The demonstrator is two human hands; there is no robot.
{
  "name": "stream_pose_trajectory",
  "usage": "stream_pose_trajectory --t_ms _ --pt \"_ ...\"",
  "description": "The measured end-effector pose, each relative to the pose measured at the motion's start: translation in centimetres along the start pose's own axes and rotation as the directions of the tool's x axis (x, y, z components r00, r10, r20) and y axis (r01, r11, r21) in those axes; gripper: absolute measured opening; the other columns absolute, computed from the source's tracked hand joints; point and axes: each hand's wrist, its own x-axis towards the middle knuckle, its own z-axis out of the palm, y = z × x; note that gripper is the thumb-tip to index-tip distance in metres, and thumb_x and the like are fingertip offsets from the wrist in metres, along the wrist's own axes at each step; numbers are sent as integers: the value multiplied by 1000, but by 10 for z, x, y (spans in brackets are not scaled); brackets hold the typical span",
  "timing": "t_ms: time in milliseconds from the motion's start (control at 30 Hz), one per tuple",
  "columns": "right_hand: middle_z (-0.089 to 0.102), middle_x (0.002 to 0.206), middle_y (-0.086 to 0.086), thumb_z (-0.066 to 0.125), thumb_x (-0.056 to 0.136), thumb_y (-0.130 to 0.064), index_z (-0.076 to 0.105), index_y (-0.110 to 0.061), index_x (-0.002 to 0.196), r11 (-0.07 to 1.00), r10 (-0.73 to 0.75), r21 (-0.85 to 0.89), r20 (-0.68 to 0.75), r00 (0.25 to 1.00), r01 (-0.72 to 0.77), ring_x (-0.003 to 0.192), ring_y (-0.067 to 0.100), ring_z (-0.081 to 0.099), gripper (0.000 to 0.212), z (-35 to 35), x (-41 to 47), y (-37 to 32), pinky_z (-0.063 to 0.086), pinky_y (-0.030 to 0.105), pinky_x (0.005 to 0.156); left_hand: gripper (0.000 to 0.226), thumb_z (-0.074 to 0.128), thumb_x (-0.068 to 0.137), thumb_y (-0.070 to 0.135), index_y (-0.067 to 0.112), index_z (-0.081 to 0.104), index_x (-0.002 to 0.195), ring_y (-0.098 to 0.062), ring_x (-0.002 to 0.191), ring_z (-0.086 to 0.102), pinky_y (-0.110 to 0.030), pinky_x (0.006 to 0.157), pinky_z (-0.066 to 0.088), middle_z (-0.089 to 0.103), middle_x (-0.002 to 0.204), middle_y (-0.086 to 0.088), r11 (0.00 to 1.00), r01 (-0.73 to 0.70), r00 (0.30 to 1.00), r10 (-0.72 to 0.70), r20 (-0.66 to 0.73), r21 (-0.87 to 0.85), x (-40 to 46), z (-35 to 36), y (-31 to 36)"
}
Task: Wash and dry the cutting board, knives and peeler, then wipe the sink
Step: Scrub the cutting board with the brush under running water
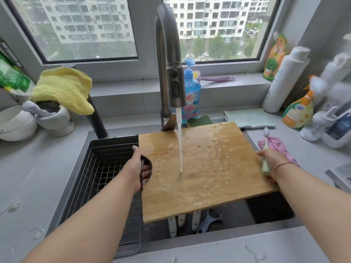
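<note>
**Operator:** Over the sink (269, 207), item one: wooden cutting board (205, 168), held flat across the basin, its top wet and flecked with suds. From my remote seat I log the faucet (169, 54) running, its stream landing near the board's middle.

**Clerk:** Hands?

**Operator:** Left hand (139, 164): closed on the board's left edge, fingers showing through the round handle hole. Right hand (269, 158): at the board's right edge, wrapped round a pale green toothbrush (266, 149) whose bristle head points up; whether it also grips the board, I cannot tell.

**Clerk:** Remaining task items?

**Operator:** Under the board's near edge, in the basin: three white knife handles (182, 221), blades hidden, and beside them a blue-grey peeler (207, 223). A black wire basket (106, 168) fills the sink's left part.

**Clerk:** Surroundings?

**Operator:** Blue dish-soap bottle (191, 95) behind the faucet, green sponge (199, 121) just beside it. Pink cloth (279, 149) on the counter by the right hand. Folded pale green cloth (248, 118) behind the board. Yellow towel (64, 90) draped at far left.
</note>
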Motion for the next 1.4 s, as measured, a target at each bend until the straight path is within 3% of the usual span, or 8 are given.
stream_pose_trajectory --t_ms 233,433,600,733,833,1167,1267,1400 --pt "57 98 9 66 81 -15 62 -13 105 998 -67 -20 -82 994 66 90 26 54 24 -9 2 -13 41 34 76 87 24 81 83 14 61 120 -22 52 67 -30 48 54 71 68 -10 998 58 997 -55 62 -36 -6 9 -7" --pt "67 109 -4 63 78 -9 61 -23 89 990 -141 -12 -37 989 140 105 20 60 18 -15 3 -24 43 39 103 97 22 82 82 9 41 144 -23 47 63 -29 45 51 66 60 -9 996 83 990 -77 116 -46 -8 18 -8" --pt "57 103 11 67 80 -15 63 -3 108 997 -64 -38 -97 993 61 95 26 53 30 -11 -1 -10 43 37 87 83 21 79 84 13 63 80 -19 48 54 -25 49 48 61 60 -3 996 80 992 -75 103 -41 -4 12 1" --pt "58 103 16 67 80 -17 63 0 110 998 -23 -64 -59 998 19 89 26 51 34 -1 5 14 41 37 81 90 22 83 81 9 62 118 -29 100 65 -42 85 53 71 94 -11 997 59 997 -61 39 54 -4 6 12" --pt "57 101 15 68 79 -19 63 -1 110 997 22 -76 -42 999 -25 89 27 53 36 9 11 33 45 39 86 86 25 82 82 12 62 116 -30 107 63 -49 99 46 70 95 -12 996 56 998 -57 21 69 -7 0 18" --pt "66 102 16 72 51 -28 67 -3 107 982 186 -34 47 981 -185 92 33 64 61 39 32 78 50 45 91 80 30 82 82 10 61 94 -30 103 65 -43 90 52 67 108 -12 980 39 998 -28 -60 196 -8 -17 41" --pt "61 106 16 71 75 -23 63 -3 111 976 213 -65 51 976 -209 102 34 60 43 48 -23 58 49 43 91 77 30 81 82 10 57 83 -24 68 55 -33 69 53 57 82 -11 980 38 998 -26 -62 197 -9 -19 52" --pt "57 110 16 65 84 -26 58 -5 120 962 264 -96 100 959 -255 103 31 55 42 59 -43 59 45 41 87 80 33 84 79 10 60 116 -17 47 54 -22 44 47 63 81 -9 974 -19 995 39 -87 224 -7 -25 61"
